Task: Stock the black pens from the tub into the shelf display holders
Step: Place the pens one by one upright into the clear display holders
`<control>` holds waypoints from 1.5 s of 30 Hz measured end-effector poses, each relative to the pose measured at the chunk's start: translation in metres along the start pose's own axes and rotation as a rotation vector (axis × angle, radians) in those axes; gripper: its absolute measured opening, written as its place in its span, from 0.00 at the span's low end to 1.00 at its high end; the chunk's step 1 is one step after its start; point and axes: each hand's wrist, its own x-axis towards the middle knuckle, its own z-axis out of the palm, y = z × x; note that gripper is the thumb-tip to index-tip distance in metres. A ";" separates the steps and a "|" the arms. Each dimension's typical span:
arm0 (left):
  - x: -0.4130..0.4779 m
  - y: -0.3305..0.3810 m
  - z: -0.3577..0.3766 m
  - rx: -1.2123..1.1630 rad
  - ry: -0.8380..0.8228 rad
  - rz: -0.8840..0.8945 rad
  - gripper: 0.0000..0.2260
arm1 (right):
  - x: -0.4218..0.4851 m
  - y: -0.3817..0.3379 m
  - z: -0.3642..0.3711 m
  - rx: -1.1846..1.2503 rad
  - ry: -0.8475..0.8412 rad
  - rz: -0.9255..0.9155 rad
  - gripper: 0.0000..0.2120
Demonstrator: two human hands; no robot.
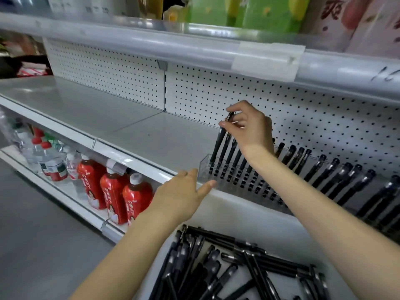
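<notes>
Right hand (pixel 249 124) pinching black pen (pixel 218 144) — tip in clear holder (pixel 204 167), left hand (pixel 181 193) open-fingered near tub (pixel 238 215)

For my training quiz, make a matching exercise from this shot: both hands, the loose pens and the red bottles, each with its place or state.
1 right hand
2 left hand
3 loose pens
4 red bottles

A standing on the lower shelf
B pinching a pen over the clear holder
C heaped in the white tub
D open, beside the white tub's rim

Pairs: 1-B, 2-D, 3-C, 4-A
</notes>
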 end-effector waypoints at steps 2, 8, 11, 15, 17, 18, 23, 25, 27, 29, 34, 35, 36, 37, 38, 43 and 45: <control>0.000 0.001 0.001 0.014 0.005 -0.001 0.31 | 0.000 0.002 0.003 -0.050 -0.025 0.004 0.10; -0.002 0.001 0.003 0.042 0.030 -0.016 0.31 | -0.003 0.002 0.010 -0.224 -0.114 -0.069 0.12; -0.002 0.000 0.003 0.050 0.042 -0.019 0.31 | -0.002 0.004 0.013 -0.263 -0.128 -0.097 0.13; -0.003 0.000 0.003 0.061 0.066 -0.012 0.31 | -0.001 0.004 0.013 -0.283 -0.149 -0.102 0.15; -0.004 -0.001 0.002 0.042 0.063 -0.011 0.31 | -0.004 -0.001 0.005 -0.277 -0.150 -0.097 0.17; -0.004 -0.001 0.001 0.020 0.060 -0.011 0.31 | -0.008 -0.005 -0.001 -0.275 -0.151 -0.098 0.17; -0.006 -0.001 -0.004 -0.051 0.085 -0.049 0.28 | -0.059 -0.023 -0.046 -0.009 -0.108 -0.045 0.04; -0.006 -0.002 -0.003 -0.066 0.102 -0.049 0.28 | -0.095 -0.016 -0.061 0.105 -0.240 0.032 0.05; -0.010 -0.003 -0.001 -0.090 0.123 -0.043 0.28 | -0.132 0.000 -0.072 0.107 -0.420 0.142 0.06; -0.015 0.001 -0.001 -0.122 0.142 -0.047 0.27 | -0.161 0.017 -0.079 0.038 -0.504 0.242 0.05; -0.024 0.013 -0.001 -0.085 0.157 -0.032 0.26 | -0.186 0.047 -0.080 -0.356 -0.632 0.347 0.11; -0.025 0.014 -0.001 -0.082 0.155 -0.024 0.26 | -0.188 0.050 -0.080 -0.364 -0.672 0.387 0.13; -0.026 0.015 -0.001 -0.077 0.152 -0.018 0.27 | -0.190 0.052 -0.079 -0.366 -0.706 0.417 0.15; -0.027 0.014 -0.002 -0.072 0.151 -0.014 0.28 | -0.191 0.054 -0.078 -0.366 -0.731 0.442 0.15; -0.028 0.013 -0.002 -0.068 0.153 -0.010 0.28 | -0.193 0.056 -0.076 -0.358 -0.742 0.464 0.16; -0.035 0.005 -0.006 -0.078 0.179 -0.006 0.29 | -0.194 0.057 -0.063 -0.243 -0.750 0.526 0.13; -0.038 0.001 -0.007 -0.099 0.193 -0.014 0.28 | -0.195 0.052 -0.055 -0.208 -0.796 0.521 0.13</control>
